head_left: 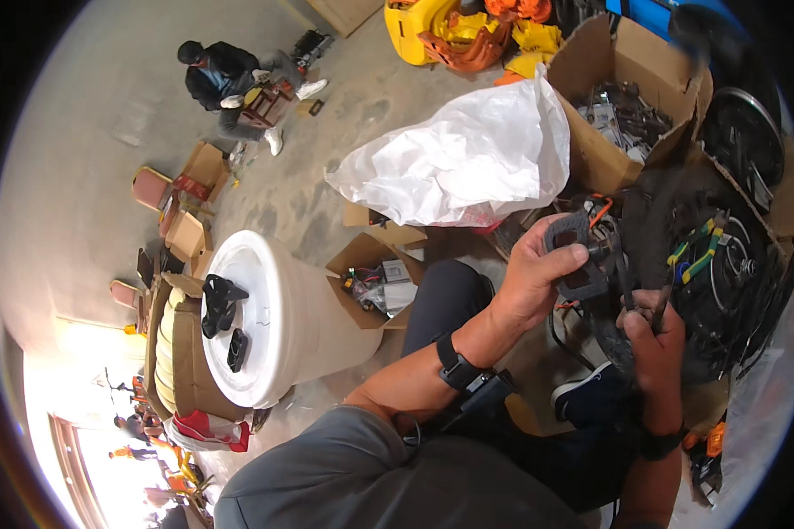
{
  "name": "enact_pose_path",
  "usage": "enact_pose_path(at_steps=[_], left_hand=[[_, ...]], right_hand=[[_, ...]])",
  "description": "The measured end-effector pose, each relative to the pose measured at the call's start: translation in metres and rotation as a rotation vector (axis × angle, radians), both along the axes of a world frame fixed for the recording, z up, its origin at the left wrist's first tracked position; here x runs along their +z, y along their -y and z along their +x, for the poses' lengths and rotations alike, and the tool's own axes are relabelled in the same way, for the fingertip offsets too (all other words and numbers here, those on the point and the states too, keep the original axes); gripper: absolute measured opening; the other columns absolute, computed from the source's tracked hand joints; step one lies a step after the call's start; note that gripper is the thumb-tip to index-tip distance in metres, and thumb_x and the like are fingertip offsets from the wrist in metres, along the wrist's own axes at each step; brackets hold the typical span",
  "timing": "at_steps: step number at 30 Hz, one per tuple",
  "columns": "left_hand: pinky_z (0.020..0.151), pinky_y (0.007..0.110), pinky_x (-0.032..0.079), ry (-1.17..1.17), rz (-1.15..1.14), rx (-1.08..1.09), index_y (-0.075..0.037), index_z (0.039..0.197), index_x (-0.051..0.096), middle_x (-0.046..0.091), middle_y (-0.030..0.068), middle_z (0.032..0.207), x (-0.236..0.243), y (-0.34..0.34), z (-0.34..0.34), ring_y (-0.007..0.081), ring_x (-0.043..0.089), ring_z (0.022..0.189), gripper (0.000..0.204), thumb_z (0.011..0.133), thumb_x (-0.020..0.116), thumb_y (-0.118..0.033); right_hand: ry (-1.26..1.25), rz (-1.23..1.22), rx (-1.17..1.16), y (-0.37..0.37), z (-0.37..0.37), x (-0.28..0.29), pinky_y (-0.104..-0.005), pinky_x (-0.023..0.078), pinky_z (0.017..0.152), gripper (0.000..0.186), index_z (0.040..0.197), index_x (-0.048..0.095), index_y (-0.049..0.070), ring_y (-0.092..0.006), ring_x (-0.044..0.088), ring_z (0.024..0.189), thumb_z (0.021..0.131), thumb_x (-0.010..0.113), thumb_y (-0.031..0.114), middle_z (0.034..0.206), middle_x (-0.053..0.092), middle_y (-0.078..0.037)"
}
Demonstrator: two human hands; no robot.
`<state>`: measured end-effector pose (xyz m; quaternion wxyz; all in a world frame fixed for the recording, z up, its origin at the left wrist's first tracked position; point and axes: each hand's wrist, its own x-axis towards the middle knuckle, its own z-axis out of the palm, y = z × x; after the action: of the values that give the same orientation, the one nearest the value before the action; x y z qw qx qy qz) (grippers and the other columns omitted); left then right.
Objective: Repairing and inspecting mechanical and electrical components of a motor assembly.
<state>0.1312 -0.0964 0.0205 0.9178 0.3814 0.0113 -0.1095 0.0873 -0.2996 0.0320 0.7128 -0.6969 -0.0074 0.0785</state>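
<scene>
While black parts [220, 309] rest on the white drum [318, 317] left of centre, the left hand [538, 273] pinches a dark pedal-like frame [588, 286] right of centre; should its thumb slip, the frame could drop. Farther right, the right hand [655, 339] clasps a narrow dark bar [626, 286]. Bumping the green-handled pliers [699, 264], upper right, could make them slide.

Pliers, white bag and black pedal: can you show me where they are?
Pliers [702, 261]: head view, on one handle.
White bag [468, 159]: head view, on its crumpled middle.
Black pedal [593, 284]: head view, on its lower frame.
</scene>
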Motion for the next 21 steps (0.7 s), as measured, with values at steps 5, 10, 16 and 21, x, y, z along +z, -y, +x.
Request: enact_pose_path(at_steps=[5, 10, 16, 21], left_hand=[[0.079, 0.034, 0.057, -0.055, -0.154, -0.013, -0.003, 0.119, 0.055, 0.065, 0.0066, 0.103, -0.003, 0.023, -0.001, 0.0165, 0.066, 0.090, 0.040, 0.082, 0.071, -0.008], [0.081, 0.039, 0.057, -0.080, -0.135, 0.019, 0.001, 0.113, 0.055, 0.065, 0.0132, 0.104, -0.010, 0.030, 0.011, 0.0248, 0.068, 0.088, 0.033, 0.086, 0.069, -0.011], [0.104, 0.056, 0.037, 0.071, -0.116, -0.136, -0.012, 0.134, 0.050, 0.056, 0.0147, 0.130, -0.026, 0.005, 0.037, 0.0318, 0.050, 0.124, 0.041, 0.098, 0.051, -0.031], [0.102, 0.053, 0.041, 0.005, -0.047, -0.153, -0.010, 0.134, 0.050, 0.056, 0.0158, 0.131, -0.048, 0.006, 0.046, 0.0313, 0.052, 0.122, 0.042, 0.098, 0.052, -0.032]], right_hand=[[-0.072, -0.048, -0.031, 0.013, -0.003, -0.002, -0.0235, 0.044, 0.076, 0.023, 0.105, 0.060, -0.001, -0.0075, 0.054, 0.083, 0.085, 0.063, 0.009, 0.090, 0.063, -0.002], [-0.123, -0.178, 0.030, 0.017, 0.005, 0.003, -0.0296, 0.048, 0.081, 0.027, 0.108, 0.060, -0.002, -0.0137, 0.061, 0.089, 0.085, 0.065, 0.010, 0.094, 0.067, -0.009], [0.001, -0.179, 0.061, 0.024, 0.030, -0.018, -0.0295, 0.045, 0.073, 0.046, 0.126, 0.052, -0.001, -0.0117, 0.052, 0.081, 0.088, 0.066, 0.020, 0.092, 0.059, -0.006], [0.139, -0.242, -0.085, 0.039, 0.032, -0.019, -0.0279, 0.045, 0.075, 0.044, 0.127, 0.050, -0.003, -0.0109, 0.053, 0.082, 0.092, 0.063, 0.021, 0.093, 0.060, -0.005]])
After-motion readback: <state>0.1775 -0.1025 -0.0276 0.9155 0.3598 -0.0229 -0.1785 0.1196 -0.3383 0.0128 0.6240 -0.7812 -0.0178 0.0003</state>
